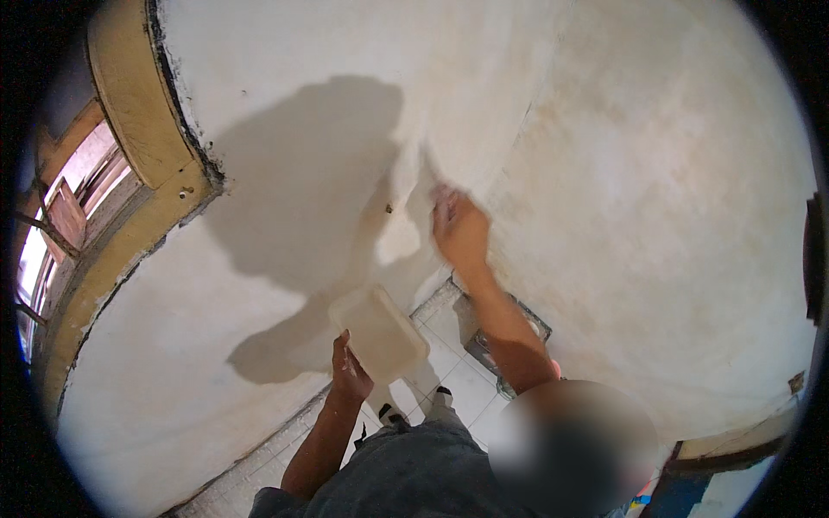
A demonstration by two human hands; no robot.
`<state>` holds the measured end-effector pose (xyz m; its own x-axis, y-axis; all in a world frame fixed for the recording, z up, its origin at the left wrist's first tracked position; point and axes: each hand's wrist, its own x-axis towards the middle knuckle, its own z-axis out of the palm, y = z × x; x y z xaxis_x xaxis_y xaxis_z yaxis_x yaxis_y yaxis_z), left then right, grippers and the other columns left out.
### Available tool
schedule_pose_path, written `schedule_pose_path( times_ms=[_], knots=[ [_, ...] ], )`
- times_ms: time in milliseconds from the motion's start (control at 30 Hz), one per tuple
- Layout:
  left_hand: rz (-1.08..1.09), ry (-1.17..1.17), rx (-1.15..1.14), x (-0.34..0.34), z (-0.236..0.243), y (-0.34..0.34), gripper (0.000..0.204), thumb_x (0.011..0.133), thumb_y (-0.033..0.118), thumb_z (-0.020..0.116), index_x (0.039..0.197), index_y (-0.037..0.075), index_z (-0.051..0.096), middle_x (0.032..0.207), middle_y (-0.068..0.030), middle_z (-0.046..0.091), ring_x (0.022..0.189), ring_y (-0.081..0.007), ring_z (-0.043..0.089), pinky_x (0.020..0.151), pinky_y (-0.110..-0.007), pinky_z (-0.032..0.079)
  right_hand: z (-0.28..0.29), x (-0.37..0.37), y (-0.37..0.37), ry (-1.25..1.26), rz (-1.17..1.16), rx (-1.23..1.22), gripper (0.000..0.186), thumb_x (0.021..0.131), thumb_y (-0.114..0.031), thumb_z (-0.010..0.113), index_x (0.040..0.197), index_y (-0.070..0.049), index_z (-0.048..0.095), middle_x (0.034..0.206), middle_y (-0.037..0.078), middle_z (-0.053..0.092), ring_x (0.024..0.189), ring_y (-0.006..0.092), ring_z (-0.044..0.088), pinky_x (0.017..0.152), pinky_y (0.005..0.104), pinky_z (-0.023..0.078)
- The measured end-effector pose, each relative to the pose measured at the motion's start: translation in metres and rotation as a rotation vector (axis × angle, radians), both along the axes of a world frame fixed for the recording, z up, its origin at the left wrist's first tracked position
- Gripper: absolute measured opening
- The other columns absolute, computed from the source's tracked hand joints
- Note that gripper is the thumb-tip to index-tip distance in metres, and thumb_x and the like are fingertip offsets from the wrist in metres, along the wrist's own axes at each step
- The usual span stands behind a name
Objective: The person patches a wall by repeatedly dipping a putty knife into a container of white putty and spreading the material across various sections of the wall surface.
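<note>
My left hand (pixel 350 369) grips the near left edge of a shallow cream-coloured rectangular tray (pixel 377 331) with rounded corners, tilted in front of my body. The tray's inside looks pale, and I cannot make out what lies in it. Raised to the whitish wall (pixel 345 198), close to the corner, my right hand (pixel 459 229) is closed round a thin blade-like tool (pixel 428 162). Motion blurs the tool, and its handle is hidden in my fingers. Its tip points up and left, at or very near the wall. White smears mark the fingers of both hands.
A second wall (pixel 656 173), blotched with beige, meets the first on the right. At left, a yellow frame (pixel 142 104) borders a window. A dark-edged box (pixel 484 347) stands on the tiled floor (pixel 458 380) beneath my right forearm. A blurred patch hides the lower right.
</note>
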<state>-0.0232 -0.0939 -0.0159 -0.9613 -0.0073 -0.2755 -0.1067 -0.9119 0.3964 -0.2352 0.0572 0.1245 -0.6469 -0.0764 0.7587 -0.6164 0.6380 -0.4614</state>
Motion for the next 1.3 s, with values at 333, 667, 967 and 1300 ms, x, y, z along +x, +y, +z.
schedule_pose_path(
  times_ms=[333, 667, 967, 1300],
  knots=[
    [0.009, 0.027, -0.069, -0.001, 0.004, 0.002, 0.065, 0.089, 0.045, 0.056, 0.139, 0.008, 0.041, 0.132, -0.0112, 0.054, 0.122, -0.0288, 0.052, 0.103, -0.045, 0.04, 0.056, -0.052, -0.011, 0.004, -0.074, 0.133, 0.02, 0.088, -0.02, 0.058, 0.096, -0.004, 0.067, 0.084, 0.021, 0.065, 0.077, 0.0391, 0.063, 0.068, 0.0449, 0.05],
    [-0.058, 0.061, -0.034, -0.009, 0.003, 0.006, 0.061, 0.091, 0.044, 0.055, 0.138, 0.008, 0.042, 0.13, -0.0091, 0.055, 0.12, -0.0263, 0.054, 0.102, -0.043, 0.042, 0.057, -0.079, 0.017, 0.079, -0.193, -0.101, 0.018, 0.087, -0.018, 0.058, 0.086, -0.001, 0.063, 0.081, 0.021, 0.064, 0.07, 0.0388, 0.062, 0.063, 0.0459, 0.05],
    [-0.074, 0.02, -0.019, -0.013, 0.002, -0.001, 0.059, 0.093, 0.044, 0.054, 0.138, 0.007, 0.042, 0.134, -0.0106, 0.054, 0.123, -0.0259, 0.053, 0.102, -0.043, 0.043, 0.009, 0.051, 0.012, 0.04, 0.348, -0.065, 0.03, 0.082, -0.01, 0.065, 0.112, -0.004, 0.063, 0.089, 0.017, 0.067, 0.081, 0.0328, 0.066, 0.071, 0.0374, 0.054],
    [-0.075, -0.01, 0.025, -0.025, 0.001, 0.008, 0.052, 0.094, 0.039, 0.056, 0.135, 0.01, 0.043, 0.131, -0.0082, 0.056, 0.121, -0.0238, 0.055, 0.101, -0.041, 0.045, -0.041, 0.084, 0.027, -0.791, 0.29, 0.189, 0.031, 0.081, -0.026, 0.067, 0.087, 0.002, 0.056, 0.078, 0.025, 0.062, 0.079, 0.0457, 0.062, 0.068, 0.0492, 0.048]
  ],
)
